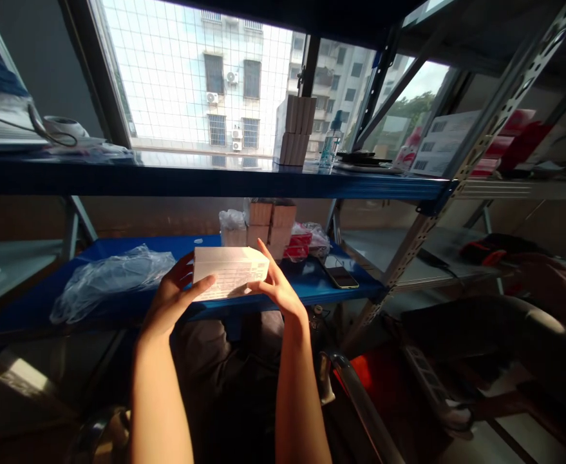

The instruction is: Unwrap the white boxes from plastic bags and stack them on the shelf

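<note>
A white cardboard box [229,274] with small print on its near face is held up in sunlight, above the front edge of the blue shelf. My left hand [172,293] grips its left end, thumb across the printed face and the other fingers partly hidden behind. At the right end, my right hand [277,283] holds it between a thumb on the front and a raised index finger at the far corner. Behind the box, stacked cartons [270,222] stand on the lower shelf.
Crumpled clear plastic bags [118,277] lie to the left on the blue lower shelf [99,248]. A smartphone [341,277] rests on the right, near a red packet [297,246]. The upper shelf [205,180] carries stacked boxes [297,132] and a spray bottle [331,142]. Another person's hand [553,280] shows at far right.
</note>
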Motion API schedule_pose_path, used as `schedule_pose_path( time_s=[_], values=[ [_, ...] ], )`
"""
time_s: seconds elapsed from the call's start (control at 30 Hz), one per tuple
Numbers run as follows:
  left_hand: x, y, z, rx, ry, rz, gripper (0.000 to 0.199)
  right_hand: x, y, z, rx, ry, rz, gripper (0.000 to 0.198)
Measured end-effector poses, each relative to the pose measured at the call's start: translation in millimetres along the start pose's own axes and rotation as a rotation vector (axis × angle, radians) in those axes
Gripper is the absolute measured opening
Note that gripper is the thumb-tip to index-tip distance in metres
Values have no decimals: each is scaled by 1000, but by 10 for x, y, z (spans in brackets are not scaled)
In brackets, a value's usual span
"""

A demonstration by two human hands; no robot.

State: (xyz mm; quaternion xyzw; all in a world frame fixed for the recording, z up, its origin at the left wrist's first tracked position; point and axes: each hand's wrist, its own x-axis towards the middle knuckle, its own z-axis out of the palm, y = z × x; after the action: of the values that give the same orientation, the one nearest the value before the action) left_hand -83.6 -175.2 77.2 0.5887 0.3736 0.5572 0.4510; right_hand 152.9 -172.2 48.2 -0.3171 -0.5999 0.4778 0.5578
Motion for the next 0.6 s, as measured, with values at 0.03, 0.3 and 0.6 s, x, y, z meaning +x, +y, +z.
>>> schedule_pose_path(
  time_s=[0.03,0.3,0.6],
  values=[
    [2,-19,-9,9,-5,-4,82,9,26,3,22,14,-4,112],
    [21,-156,-16,171,-26,-40,91,33,61,20,-309,185,-58,99],
    [192,-450,-10,313,-18,228,71,88,204,-56,-356,116,-152,95]
  ],
)
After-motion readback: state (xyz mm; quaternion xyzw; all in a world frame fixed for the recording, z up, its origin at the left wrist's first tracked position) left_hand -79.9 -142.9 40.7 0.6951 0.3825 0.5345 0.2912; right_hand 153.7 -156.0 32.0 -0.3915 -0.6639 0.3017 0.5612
